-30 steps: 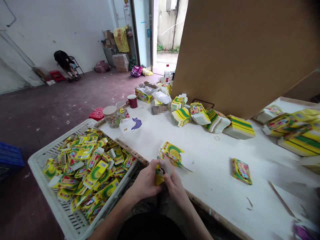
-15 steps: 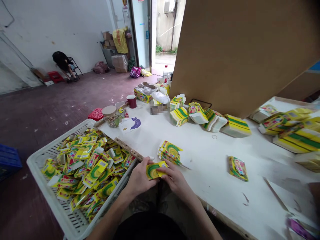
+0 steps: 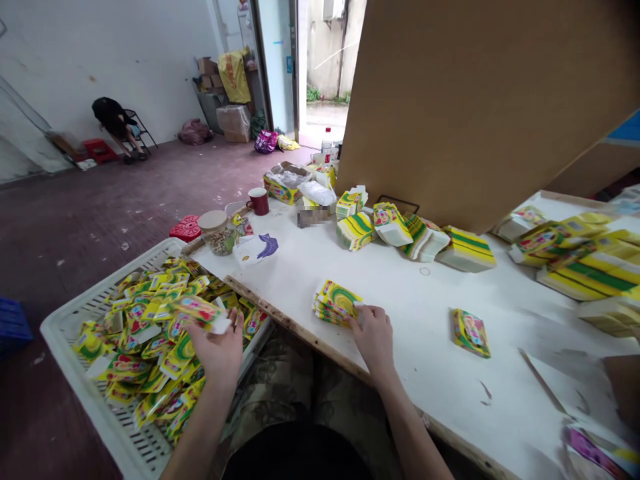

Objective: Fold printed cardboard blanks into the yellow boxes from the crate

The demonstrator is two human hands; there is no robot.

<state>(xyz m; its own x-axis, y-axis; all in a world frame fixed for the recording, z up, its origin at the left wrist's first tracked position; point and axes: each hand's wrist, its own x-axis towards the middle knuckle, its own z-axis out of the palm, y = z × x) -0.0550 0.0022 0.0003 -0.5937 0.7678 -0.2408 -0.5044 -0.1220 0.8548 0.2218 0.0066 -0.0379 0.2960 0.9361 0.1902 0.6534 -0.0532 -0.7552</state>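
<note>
My left hand [image 3: 218, 350] is over the white plastic crate [image 3: 75, 319] at my left, fingers closed on one folded yellow-green carton [image 3: 199, 311]. The crate is heaped with several such folded cartons [image 3: 150, 347]. My right hand [image 3: 372, 335] rests on the white table [image 3: 440, 380], its fingertips on the right edge of a small stack of flat yellow-green cartons [image 3: 336, 301]; its fingers are bent and partly hidden.
A second small stack [image 3: 470, 332] lies further right. Bundles of flat cartons [image 3: 415, 237] line the back, more bundles [image 3: 585, 260] at far right. A large brown cardboard sheet [image 3: 475, 100] leans behind. A jar [image 3: 219, 231] and red mug [image 3: 259, 200] stand at the table's left end.
My hands, together on one carton at the table's edge, have parted. The left swung out over the crate with that carton; the right reached forward to the small stack.
</note>
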